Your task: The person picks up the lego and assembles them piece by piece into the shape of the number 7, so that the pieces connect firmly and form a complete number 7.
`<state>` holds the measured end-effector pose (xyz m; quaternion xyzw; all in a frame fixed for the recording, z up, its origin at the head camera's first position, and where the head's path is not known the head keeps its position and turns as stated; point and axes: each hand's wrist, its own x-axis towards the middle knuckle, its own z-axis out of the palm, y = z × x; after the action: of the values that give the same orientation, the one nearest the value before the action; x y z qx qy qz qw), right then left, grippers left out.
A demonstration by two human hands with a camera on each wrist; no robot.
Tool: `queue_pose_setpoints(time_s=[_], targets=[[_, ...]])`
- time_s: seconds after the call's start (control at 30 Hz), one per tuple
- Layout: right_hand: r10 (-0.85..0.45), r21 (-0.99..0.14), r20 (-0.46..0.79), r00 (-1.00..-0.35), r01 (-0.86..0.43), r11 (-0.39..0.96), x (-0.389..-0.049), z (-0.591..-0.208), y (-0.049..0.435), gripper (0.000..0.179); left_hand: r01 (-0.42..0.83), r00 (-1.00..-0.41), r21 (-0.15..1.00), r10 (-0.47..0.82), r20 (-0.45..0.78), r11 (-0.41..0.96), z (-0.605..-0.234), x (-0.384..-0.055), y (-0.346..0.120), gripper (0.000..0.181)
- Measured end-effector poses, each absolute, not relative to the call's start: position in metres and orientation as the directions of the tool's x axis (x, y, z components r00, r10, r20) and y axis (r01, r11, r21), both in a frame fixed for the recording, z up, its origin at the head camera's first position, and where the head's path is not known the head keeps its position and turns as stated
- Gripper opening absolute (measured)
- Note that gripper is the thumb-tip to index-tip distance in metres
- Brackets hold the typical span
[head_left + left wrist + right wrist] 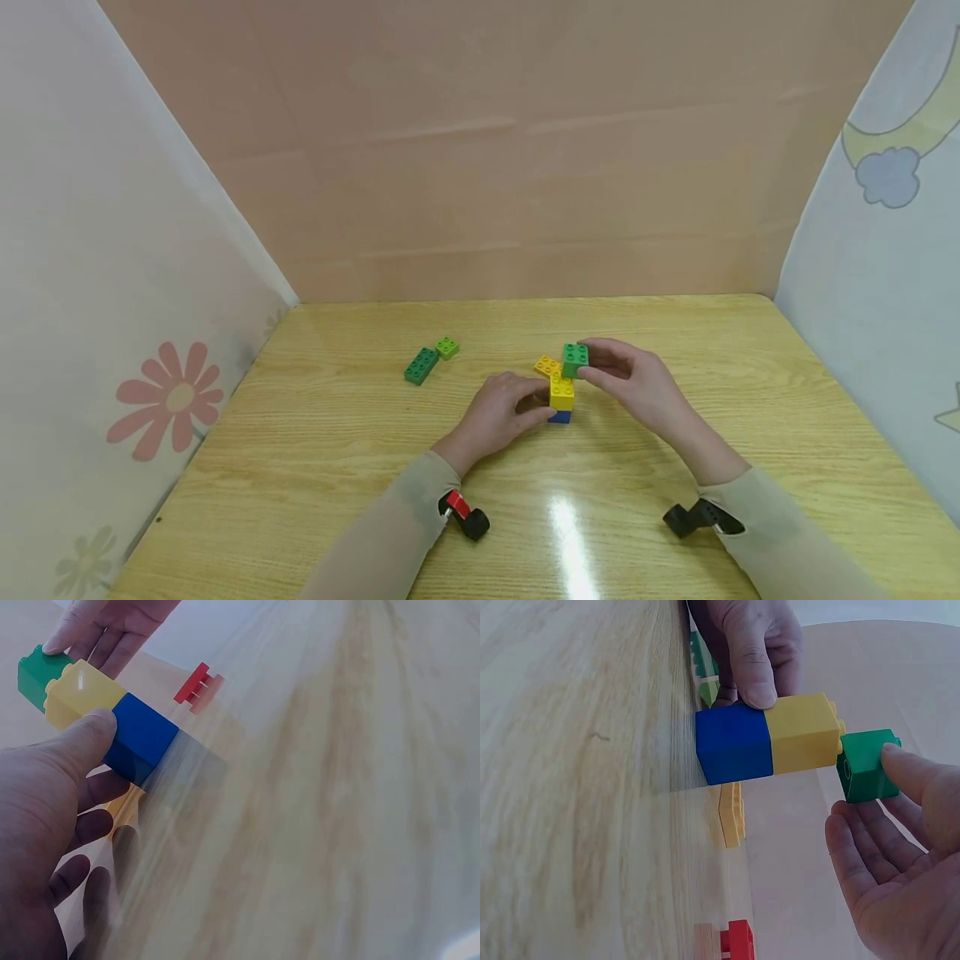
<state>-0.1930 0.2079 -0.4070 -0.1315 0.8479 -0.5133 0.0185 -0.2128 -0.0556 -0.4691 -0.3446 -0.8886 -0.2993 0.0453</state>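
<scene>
Green block pinched by right hand, thumb and fingers; sits just above the stack at its 1 o'clock. Hard to tell if it touches the studs. Stack = yellow block on blue block, upright on wood table. Left hand at 8-9 o'clock grips it, thumb across the seam. Flat orange brick at 11, lime brick at 10, dark green brick at 9-10. Right wrist view: red brick at stack's 6 o'clock.

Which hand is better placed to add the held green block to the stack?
Probably the right hand: it holds the green block near the top of the stack, which the left hand grips.
</scene>
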Motion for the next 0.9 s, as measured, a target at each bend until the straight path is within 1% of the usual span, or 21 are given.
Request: queue_pose_setpoints(time_s=[0.2, 0.43, 0.9], targets=[[-0.275, -0.876, 0.111, -0.955, -0.224, 0.426, -0.1908, -0.4067, 0.2059, 0.051, 0.635, -0.76, 0.507, 0.588, 0.277, 0.583, -0.4684, -0.2118, -0.0557, 0.027], [-0.299, -0.875, 0.116, -0.947, -0.239, 0.42, -0.19, -0.4084, 0.2033, 0.048, 0.642, -0.757, 0.5, 0.585, 0.292, 0.581, -0.4681, -0.2113, -0.0567, 0.03], [-0.334, -0.869, 0.128, -0.934, -0.268, 0.416, -0.1885, -0.4097, 0.2011, 0.048, 0.655, -0.746, 0.497, 0.589, 0.31, 0.569, -0.469, -0.2118, -0.0571, 0.027]])
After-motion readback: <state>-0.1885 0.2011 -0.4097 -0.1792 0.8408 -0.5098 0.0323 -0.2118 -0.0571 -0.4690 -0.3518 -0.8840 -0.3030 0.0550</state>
